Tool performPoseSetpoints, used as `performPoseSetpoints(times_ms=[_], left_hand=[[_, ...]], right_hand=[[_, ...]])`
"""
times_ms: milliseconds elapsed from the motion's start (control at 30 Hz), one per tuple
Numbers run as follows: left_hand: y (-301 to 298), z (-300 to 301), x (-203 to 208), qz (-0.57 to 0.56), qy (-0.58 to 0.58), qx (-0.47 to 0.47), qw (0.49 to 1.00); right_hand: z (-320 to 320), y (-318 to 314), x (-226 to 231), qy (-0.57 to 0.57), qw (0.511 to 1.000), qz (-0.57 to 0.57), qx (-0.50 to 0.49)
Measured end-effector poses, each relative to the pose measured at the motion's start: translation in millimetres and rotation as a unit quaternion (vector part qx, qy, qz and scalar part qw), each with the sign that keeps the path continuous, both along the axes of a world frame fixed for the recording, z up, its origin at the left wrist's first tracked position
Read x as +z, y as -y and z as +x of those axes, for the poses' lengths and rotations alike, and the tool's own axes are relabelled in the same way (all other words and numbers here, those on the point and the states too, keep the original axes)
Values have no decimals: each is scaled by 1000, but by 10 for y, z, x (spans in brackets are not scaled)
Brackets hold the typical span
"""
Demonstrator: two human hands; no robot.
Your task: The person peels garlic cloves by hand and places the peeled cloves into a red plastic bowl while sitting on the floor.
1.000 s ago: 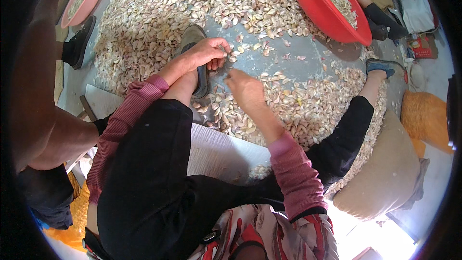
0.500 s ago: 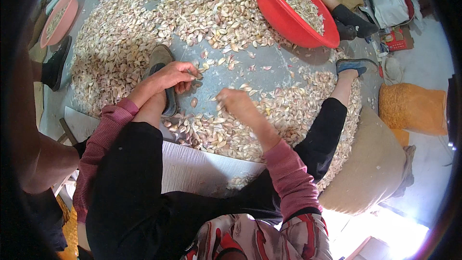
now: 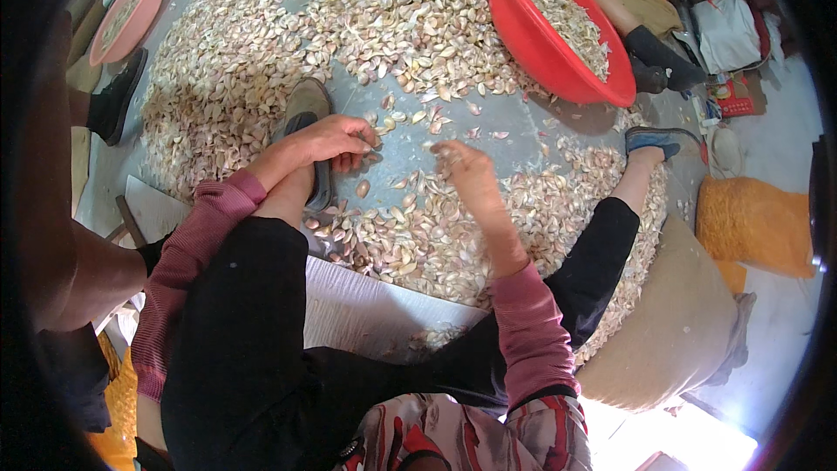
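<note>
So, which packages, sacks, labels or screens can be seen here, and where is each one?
Small red printed packet: far right, on the floor beside the white cloth bundle.
Orange mesh sack: right edge, bulging, lying on the floor.
Tan woven sack: lower right, full and rounded, beside the person's outstretched leg.
No screens or signs are visible.

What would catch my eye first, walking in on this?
The pale carpet of garlic cloves spread across the grey floor, then the bright red basin of cloves at upper right. In the middle, the left hand and right hand reach over a bare patch.
</note>
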State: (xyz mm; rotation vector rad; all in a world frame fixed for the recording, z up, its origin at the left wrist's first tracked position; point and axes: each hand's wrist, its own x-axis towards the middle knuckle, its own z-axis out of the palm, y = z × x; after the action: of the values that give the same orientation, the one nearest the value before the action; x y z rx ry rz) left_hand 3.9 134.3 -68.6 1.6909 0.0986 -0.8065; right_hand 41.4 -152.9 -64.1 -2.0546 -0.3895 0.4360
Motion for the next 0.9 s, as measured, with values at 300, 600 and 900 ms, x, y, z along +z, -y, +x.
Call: performPoseSetpoints(times_ms=[300,600,900], left_hand=[[28,18,-49,-10,-16,13,1000],[-57,-62,12,4,-9,14,1000],[92,61,83,10,2,-7,1000]], right_hand=[[303,177,669,-16,987,-23,156],[580,151,1525,328,943,33,-54],[2320,402,1952,596,707,-361,-121]])
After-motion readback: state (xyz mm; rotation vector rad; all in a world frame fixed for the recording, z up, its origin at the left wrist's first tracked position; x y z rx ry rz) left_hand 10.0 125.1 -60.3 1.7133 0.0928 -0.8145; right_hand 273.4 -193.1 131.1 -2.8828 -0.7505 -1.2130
